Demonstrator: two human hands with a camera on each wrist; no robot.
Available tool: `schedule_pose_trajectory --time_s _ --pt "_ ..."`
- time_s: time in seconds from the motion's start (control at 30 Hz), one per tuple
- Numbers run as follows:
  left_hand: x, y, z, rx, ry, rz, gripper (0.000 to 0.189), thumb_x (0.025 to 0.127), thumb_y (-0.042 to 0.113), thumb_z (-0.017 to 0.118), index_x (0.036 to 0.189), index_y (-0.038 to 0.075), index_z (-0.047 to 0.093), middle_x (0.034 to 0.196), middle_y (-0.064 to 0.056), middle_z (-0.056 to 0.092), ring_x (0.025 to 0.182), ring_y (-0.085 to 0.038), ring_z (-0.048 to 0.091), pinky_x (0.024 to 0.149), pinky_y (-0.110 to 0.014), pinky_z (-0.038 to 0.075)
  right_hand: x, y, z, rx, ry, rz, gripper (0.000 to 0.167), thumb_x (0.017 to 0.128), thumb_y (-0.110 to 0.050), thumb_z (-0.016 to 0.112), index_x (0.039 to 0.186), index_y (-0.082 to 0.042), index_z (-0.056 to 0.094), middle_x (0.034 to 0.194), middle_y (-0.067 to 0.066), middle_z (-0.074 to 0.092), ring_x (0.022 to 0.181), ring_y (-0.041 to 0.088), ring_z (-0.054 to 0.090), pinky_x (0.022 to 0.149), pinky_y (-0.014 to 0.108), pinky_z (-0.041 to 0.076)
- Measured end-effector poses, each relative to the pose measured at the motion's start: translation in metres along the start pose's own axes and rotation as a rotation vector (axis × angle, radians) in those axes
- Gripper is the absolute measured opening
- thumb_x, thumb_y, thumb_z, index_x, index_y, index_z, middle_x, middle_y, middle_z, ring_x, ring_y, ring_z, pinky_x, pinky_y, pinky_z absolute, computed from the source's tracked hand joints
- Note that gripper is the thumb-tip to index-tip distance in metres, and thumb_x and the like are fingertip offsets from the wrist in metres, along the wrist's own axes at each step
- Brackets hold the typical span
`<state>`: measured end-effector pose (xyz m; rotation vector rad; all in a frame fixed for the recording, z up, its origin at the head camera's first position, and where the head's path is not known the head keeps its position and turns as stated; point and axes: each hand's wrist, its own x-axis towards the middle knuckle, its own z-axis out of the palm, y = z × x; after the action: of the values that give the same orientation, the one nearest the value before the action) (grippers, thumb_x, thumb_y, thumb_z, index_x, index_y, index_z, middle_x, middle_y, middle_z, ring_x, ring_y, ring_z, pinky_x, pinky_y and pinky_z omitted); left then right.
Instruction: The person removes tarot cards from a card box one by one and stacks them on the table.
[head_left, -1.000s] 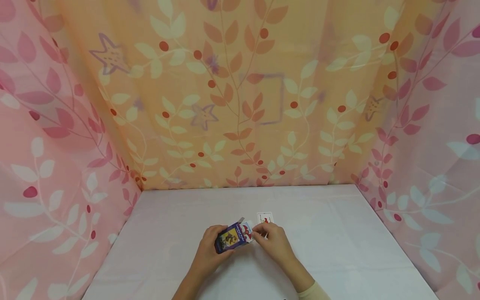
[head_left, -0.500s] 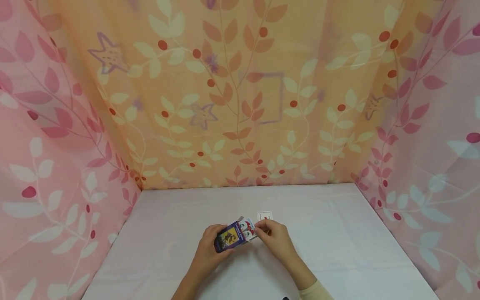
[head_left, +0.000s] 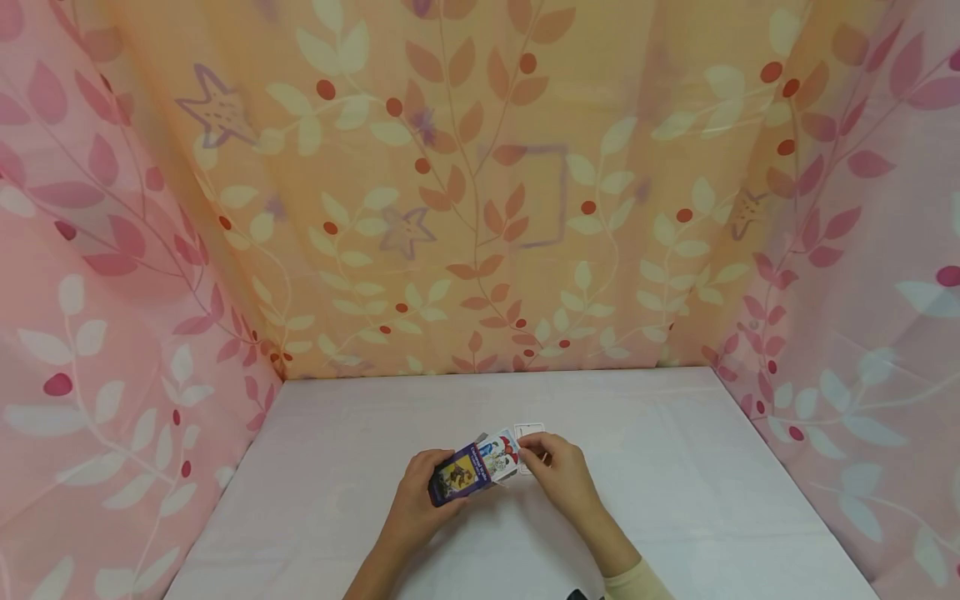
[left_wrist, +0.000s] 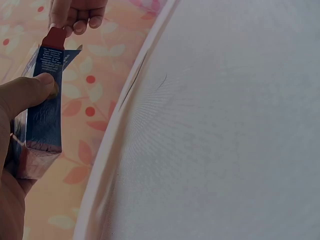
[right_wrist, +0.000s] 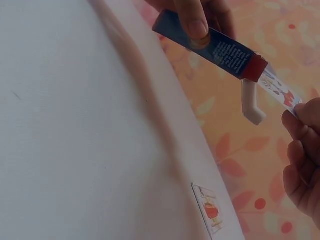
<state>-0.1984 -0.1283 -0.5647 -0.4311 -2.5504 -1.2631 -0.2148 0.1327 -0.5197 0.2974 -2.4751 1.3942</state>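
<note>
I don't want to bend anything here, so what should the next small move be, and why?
Probably draw the picture card straight out with the right grip: it pinches the card's outer end, the inner end sits inside the box, and the left grip holds the box.

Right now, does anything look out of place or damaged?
Mostly not. A thin dark mark on the white table stands out, perhaps a hair. One card also lies loose on the table, apart from the box in the left hand. I see nothing spilled or torn.
</note>
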Motion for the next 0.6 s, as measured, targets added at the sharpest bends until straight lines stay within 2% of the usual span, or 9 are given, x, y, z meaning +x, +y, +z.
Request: schedule_pose_trajectory --time_s 0.3,0.53,0.6 --pt "0.000 0.001 -0.001 -0.021 -0.005 -0.010 0.077 0.072 0.024 0.095 0.138 0.022 0.057 0.134 0.012 0.054 0.123 -0.009 0.052 0.106 -0.047 0.050 0.003 0.002 -0.007 -0.008 0.039 -0.034 0.011 0.090 -0.010 0.078 0.100 -0.016 0.076 0.081 -0.012 0.066 0.074 0.006 0.056 0.065 0.021 0.050" --pt "0.000 0.001 -0.001 -0.027 -0.004 -0.018 0.077 0.072 0.024 0.095 0.137 0.031 0.055 0.135 0.013 0.054 0.123 -0.008 0.052 0.106 -0.047 0.050 0.006 0.007 -0.010 -0.013 0.061 -0.029 0.012 0.090 -0.009 0.078 0.100 -0.016 0.077 0.082 -0.010 0.066 0.075 0.007 0.056 0.065 0.021 0.049" --pt "0.000 0.001 -0.001 -0.027 -0.002 -0.016 0.077 0.072 0.024 0.095 0.137 0.028 0.056 0.135 0.012 0.054 0.123 -0.009 0.052 0.106 -0.047 0.050 0.007 0.008 -0.011 -0.013 0.068 -0.033 0.012 0.090 -0.009 0.078 0.101 -0.015 0.077 0.083 -0.009 0.066 0.075 0.007 0.056 0.065 0.021 0.049"
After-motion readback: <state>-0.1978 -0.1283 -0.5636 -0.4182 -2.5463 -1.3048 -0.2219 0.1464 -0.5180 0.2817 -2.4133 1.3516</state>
